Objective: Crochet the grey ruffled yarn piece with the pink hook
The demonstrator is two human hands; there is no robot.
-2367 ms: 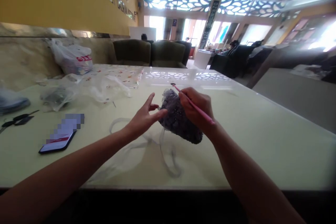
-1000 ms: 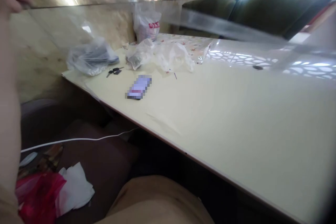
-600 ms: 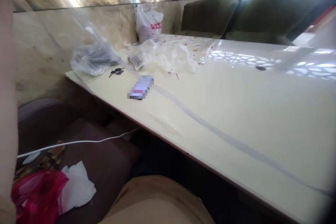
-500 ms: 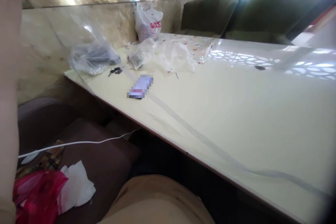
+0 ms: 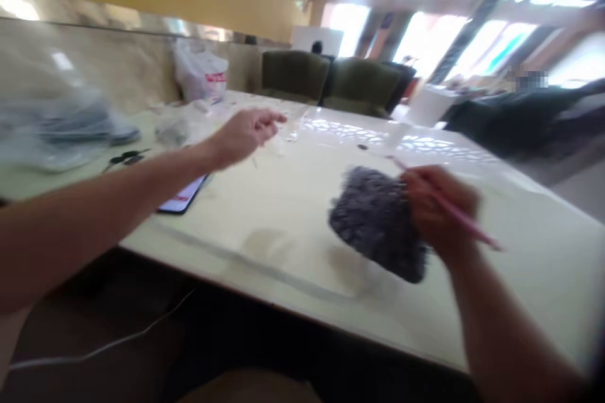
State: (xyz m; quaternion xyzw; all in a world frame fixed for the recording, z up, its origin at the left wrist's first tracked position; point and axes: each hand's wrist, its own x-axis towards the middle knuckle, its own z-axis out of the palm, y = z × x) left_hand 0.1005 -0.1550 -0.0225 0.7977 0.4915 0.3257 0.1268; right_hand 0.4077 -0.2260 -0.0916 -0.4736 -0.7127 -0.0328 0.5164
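My right hand (image 5: 437, 208) is closed and raised above the table's right half. It grips a dark grey, nubbly-textured pouch-like piece (image 5: 375, 220), which hangs to the left of the fingers and is smeared by motion. A thin pink stick (image 5: 456, 211) runs slantwise through the same grip; its tip is too blurred to name its kind. My left hand (image 5: 246, 135) reaches out over the table with fingers apart and nothing in it. Under my left forearm lies a phone (image 5: 186, 195) with its screen lit, partly covered by the arm.
The cream table (image 5: 283, 271) has a grey strip along its near side. Clear plastic bags (image 5: 75, 132), keys (image 5: 127, 157) and a white carrier bag (image 5: 201, 72) stand or lie at the left. Green chairs (image 5: 293, 75) are across the table. A white cable (image 5: 108, 343) hangs below.
The view has swung up and to the right. Both my hands have come in over the table, the right one with the grey piece and pink stick in it.
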